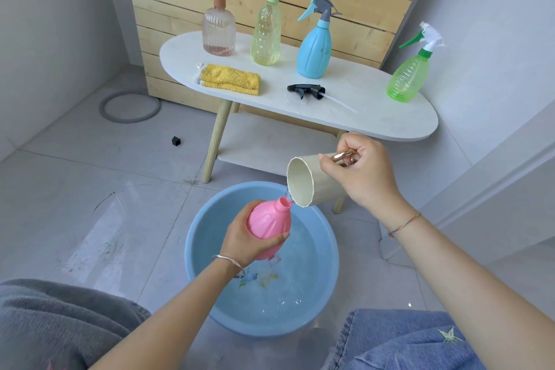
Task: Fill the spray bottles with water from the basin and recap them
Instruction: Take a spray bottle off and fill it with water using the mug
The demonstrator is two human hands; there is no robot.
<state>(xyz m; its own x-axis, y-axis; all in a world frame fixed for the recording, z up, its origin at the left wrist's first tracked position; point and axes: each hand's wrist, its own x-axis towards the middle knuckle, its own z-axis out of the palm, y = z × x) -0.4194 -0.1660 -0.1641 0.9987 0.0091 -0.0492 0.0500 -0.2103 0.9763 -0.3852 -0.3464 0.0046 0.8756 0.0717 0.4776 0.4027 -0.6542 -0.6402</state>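
The left hand (249,237) is closed around the belly of an uncapped pink plastic spray bottle (267,221), tilting it so the open neck points up toward the right. It is held directly over the round light-blue plastic basin of water (198,252) on the floor — evidently so that any spill falls back into the basin.

The right hand (362,173) is clenched on the copper-coloured handle of a cream cylindrical cup (303,182), tipped nearly on its side with its lower lip just beside the bottle neck; a thin stream of water appears to run from it.

The black trigger spray head with its dip tube (309,91) lies near the front edge of the white oval tabletop (375,117), within reach for recapping — presumably it belongs to the pink bottle.

Four other spray bottles stand capped along the tabletop. A folded yellow cloth (231,79) lies toward the left end, likely for wiping drips.

Judgement: filling in progress; recapping of this bottle outstanding.
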